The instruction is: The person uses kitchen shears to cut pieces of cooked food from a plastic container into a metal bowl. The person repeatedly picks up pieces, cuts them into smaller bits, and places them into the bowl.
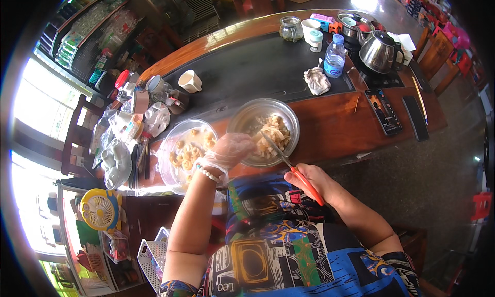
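My left hand [234, 148], in a clear plastic glove with a beaded bracelet at the wrist, is over the near-left rim of a metal bowl [292, 119]. Its fingers are pinched on a pale food piece [260, 143], largely hidden by the hand. My right hand [315, 181] is bare and grips scissors [309, 184] by their red-orange handles. The blades reach over the bowl, close to my left fingertips. Cut pale food pieces [276, 127] lie heaped inside. Left of it, a clear plastic bowl [165, 161] holds several rounded, tan food pieces [187, 155], partly behind my left wrist.
Jars, bags and a cup tray [116, 163] crowd the table's left end, near a white mug [190, 81]. Rightward are a crumpled cloth [317, 81], a water bottle [334, 57], a steel kettle [377, 53], a lit phone [383, 112] and a dark slab-like object [415, 118].
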The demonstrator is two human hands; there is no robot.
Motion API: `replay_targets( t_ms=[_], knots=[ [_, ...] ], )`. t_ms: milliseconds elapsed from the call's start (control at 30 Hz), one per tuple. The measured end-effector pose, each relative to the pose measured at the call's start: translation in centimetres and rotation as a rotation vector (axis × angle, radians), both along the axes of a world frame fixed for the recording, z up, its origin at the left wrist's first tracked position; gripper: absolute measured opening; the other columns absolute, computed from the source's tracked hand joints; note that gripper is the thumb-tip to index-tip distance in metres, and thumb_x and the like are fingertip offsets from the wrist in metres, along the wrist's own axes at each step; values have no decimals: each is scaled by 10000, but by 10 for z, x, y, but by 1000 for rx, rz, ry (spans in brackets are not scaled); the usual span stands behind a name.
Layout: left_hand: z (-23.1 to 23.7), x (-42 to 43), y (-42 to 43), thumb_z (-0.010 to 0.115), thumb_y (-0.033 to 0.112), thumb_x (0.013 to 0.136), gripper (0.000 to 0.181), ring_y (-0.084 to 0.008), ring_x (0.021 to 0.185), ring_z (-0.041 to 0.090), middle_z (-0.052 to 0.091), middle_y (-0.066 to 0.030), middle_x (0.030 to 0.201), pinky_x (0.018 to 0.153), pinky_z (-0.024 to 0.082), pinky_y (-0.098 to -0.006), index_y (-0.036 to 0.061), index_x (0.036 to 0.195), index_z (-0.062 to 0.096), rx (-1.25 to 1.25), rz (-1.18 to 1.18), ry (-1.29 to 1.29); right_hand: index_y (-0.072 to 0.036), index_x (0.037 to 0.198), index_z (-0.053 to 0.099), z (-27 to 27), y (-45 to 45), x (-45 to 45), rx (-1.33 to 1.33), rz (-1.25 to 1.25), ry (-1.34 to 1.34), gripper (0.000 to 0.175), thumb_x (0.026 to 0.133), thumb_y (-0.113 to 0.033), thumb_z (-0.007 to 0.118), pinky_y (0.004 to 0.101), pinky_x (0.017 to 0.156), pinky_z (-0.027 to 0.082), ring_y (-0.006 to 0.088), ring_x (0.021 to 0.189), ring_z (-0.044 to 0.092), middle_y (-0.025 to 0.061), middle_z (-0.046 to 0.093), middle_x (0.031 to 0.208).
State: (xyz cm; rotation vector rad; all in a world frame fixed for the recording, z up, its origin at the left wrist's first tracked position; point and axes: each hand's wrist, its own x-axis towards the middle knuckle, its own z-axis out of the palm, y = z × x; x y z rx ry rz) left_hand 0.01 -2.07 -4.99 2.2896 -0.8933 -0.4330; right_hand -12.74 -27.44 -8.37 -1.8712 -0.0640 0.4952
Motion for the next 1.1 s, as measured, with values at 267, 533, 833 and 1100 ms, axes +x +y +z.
replay_targets(
  t_ms=[267, 533, 833, 1100],
  knots=[
    [-17, 5, 0, 630, 123, 806, 122, -232, 788, 641, 687, -104, 864, 731, 512, -334, 44, 870, 697, -61, 85, 39, -12, 885, 545, 6, 4, -4, 87, 48, 84, 619, 940, -628, 535, 316, 680, 448, 143, 763, 498, 77, 548, 794],
    [-7, -2, -9, 614, 275, 878, 291, -190, 781, 629, 694, -101, 836, 743, 497, -307, 13, 953, 717, -109, 234, 216, -21, 774, 553, 12, 4, 1, 42, 27, 78, 623, 947, -619, 530, 337, 609, 443, 144, 666, 493, 34, 496, 641],
    [13, -3, -19, 588, 258, 889, 259, -82, 639, 509, 554, 15, 666, 579, 395, -247, 35, 860, 717, -88, 295, 359, -1, 814, 555, 6, 7, -2, 33, 35, 68, 665, 942, -651, 501, 342, 689, 462, 162, 762, 547, 97, 565, 748],
    [20, -3, -20, 588, 265, 902, 275, -68, 620, 494, 559, 25, 667, 572, 389, -240, 25, 867, 718, -9, 301, 393, 8, 812, 550, 12, 3, 3, -18, 66, 104, 645, 927, -627, 555, 334, 672, 455, 153, 767, 541, 104, 587, 776]
  ],
)
